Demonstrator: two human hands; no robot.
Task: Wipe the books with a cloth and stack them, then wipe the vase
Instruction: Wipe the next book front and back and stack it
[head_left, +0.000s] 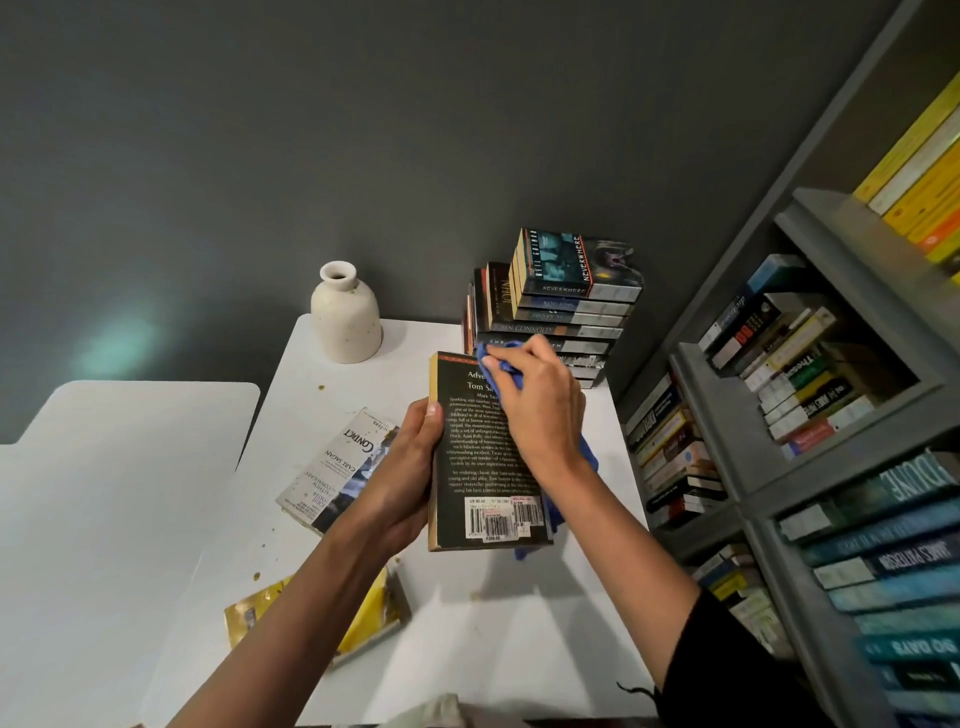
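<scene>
1. Your left hand (410, 457) grips the black paperback (483, 467) by its left edge at frame centre, back cover up, over the white table (467, 623).
2. Your right hand (540, 405) curls round the bunched blue cloth (496, 358) and presses it on the cover's upper part.
3. Risk: with a one-edge grip, heavy strokes could twist the book loose or crease it.
4. Risk: the stack (566, 312), just above your right hand, sits uneven, and an overlong stroke could nudge it.
5. The vase (345, 317), upper centre-left, stands apart and appears unwiped.
</scene>
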